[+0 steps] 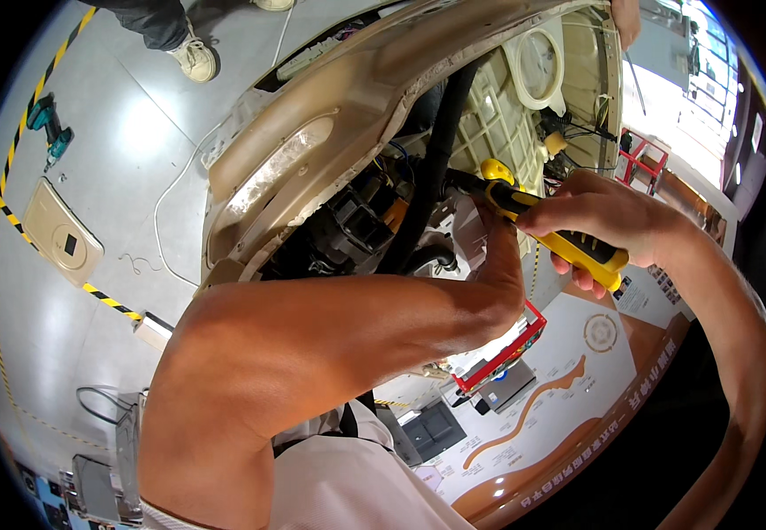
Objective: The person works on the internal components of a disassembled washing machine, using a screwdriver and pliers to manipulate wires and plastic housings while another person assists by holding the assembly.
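My right hand point(590, 216) is closed around pliers point(568, 247) with yellow-and-black grips. Their dark jaws point left into an opened beige appliance point(347, 124), which looks like a washing machine. My left arm crosses in front of the casing, and my left hand point(496, 228) reaches inside beside the jaws. Its fingers are mostly hidden behind the tool and parts. Close by, a thick black hose point(440, 141) runs past a dark motor-like part point(356, 221) and loose wires. A rounded yellow piece point(496, 170) shows above the pliers. What the jaws touch cannot be made out.
Ribbed cream plastic point(484, 124) lines the casing. Another person's hand point(626, 21) is at its far right edge; someone's shoe point(194, 58) stands far left. On the floor lie a teal power drill point(50, 132), a beige panel point(63, 231) and a white cable point(164, 208).
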A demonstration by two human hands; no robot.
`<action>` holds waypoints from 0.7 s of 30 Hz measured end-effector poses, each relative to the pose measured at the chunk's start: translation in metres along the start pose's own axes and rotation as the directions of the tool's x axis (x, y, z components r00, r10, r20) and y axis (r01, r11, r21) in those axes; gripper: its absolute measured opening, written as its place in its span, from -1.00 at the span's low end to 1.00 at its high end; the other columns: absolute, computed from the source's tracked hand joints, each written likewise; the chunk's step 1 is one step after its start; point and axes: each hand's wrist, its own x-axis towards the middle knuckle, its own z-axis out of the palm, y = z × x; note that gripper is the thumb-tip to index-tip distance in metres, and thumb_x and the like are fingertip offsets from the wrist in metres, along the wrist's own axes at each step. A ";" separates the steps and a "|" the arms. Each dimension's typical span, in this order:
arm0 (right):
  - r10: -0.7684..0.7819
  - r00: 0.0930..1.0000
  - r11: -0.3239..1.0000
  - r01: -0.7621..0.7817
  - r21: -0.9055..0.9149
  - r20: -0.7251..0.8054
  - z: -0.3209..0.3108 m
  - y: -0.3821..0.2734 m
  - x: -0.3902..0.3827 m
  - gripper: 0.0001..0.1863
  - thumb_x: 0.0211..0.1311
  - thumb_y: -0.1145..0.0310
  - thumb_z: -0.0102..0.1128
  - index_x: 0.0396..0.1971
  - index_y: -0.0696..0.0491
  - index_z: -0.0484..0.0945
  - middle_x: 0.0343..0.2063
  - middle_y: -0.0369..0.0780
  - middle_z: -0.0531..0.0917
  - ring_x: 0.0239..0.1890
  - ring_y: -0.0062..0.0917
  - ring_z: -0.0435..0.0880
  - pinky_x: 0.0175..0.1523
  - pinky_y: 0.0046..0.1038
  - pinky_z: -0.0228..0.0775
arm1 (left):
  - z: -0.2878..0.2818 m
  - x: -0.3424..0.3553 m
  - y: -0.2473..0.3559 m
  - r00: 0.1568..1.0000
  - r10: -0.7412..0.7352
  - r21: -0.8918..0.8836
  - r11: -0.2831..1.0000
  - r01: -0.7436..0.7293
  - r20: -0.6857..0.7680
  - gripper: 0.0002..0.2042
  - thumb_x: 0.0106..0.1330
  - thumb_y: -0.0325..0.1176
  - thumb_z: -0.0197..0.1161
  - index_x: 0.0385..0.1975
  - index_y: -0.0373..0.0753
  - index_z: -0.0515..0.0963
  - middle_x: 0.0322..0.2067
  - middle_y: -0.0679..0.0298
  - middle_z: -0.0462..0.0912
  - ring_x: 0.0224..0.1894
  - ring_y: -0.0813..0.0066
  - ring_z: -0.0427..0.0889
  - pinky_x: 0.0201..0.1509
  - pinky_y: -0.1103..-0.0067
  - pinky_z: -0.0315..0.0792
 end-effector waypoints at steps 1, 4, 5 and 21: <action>0.000 1.000 1.000 0.000 -0.019 -0.018 0.001 -0.001 0.000 -0.52 0.20 0.02 0.23 -0.47 0.24 0.59 -0.67 -0.24 0.55 -0.67 -0.59 0.59 -0.67 -0.51 0.48 | 0.000 0.001 -0.001 1.000 0.003 0.012 1.000 -0.003 0.002 -0.77 0.20 -0.36 0.30 -0.13 -0.08 0.67 -0.23 0.29 0.66 -0.08 0.30 0.58 0.00 0.32 0.39; -0.104 0.985 0.869 0.022 -0.494 -0.138 0.006 -0.001 0.004 -0.46 0.14 -0.02 0.20 -0.53 0.28 0.61 -0.68 -0.06 0.62 -0.60 -0.31 0.66 -0.32 -0.30 0.54 | -0.002 0.000 -0.002 1.000 0.024 0.034 0.999 -0.024 0.004 -0.76 0.20 -0.36 0.30 -0.12 -0.09 0.67 -0.23 0.28 0.66 -0.07 0.29 0.58 0.01 0.31 0.39; -0.192 0.969 0.791 0.061 -0.609 -0.153 0.008 0.000 0.003 -0.44 0.13 -0.03 0.20 -0.51 0.30 0.62 -0.67 -0.01 0.62 -0.57 -0.25 0.67 -0.27 -0.28 0.55 | -0.003 -0.001 -0.001 1.000 0.021 0.036 0.999 -0.021 0.005 -0.76 0.20 -0.36 0.30 -0.12 -0.09 0.67 -0.23 0.28 0.65 -0.07 0.29 0.58 0.01 0.31 0.38; -0.289 0.928 0.814 0.109 -0.571 -0.235 0.006 0.015 0.016 -0.40 0.06 -0.08 0.17 -0.67 0.28 0.59 -0.73 -0.01 0.57 -0.60 -0.29 0.61 -0.35 -0.23 0.44 | -0.010 -0.007 -0.003 0.986 0.122 0.218 0.965 -0.145 0.114 -0.71 0.19 -0.37 0.30 -0.06 -0.11 0.65 -0.20 0.24 0.64 -0.05 0.24 0.56 0.04 0.27 0.37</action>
